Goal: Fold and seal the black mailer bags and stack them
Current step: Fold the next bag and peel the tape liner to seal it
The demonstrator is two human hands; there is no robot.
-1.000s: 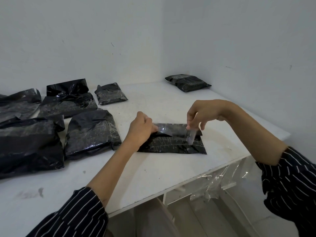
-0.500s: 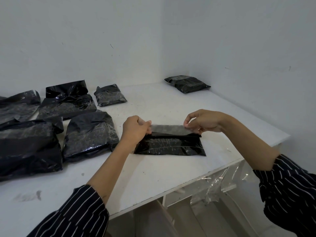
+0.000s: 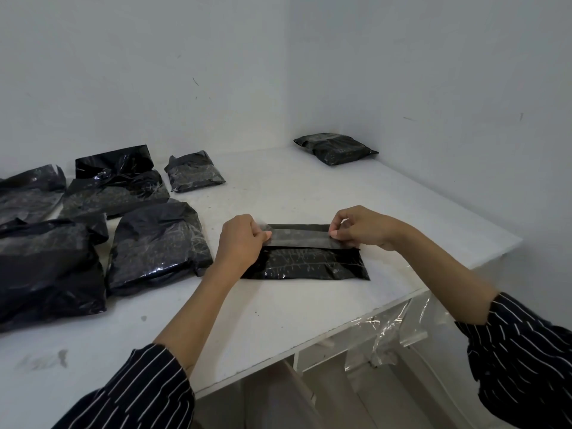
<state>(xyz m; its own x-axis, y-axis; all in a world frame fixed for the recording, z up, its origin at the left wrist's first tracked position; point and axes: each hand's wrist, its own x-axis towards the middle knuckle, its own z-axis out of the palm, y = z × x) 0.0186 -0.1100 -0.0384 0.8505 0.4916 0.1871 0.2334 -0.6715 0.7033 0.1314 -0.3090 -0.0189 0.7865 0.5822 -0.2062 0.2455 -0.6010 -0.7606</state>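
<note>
Pinching the black mailer bag (image 3: 306, 266), flat on the white table (image 3: 278, 320) toward 3 o'clock, by its greyish flap (image 3: 298, 237), left hand (image 3: 240, 243) curled on the 9 o'clock end, right hand (image 3: 362, 229) fingertips gripping the 3 o'clock end.

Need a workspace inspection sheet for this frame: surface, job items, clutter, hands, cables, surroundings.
Surface: white table, grey scuffs at its near left.
Job's things: black mailer bag lies flat near the front edge, with a translucent strip stretched across its top; one packed bag in the far corner; group of black bags at left, some overlapping.
Clutter: clear plastic film hanging below the table edge.
Grippers: left hand and right hand each pinch one end of the translucent strip.
Cables: nothing seen.
Surroundings: bare white walls meeting in a corner.
</note>
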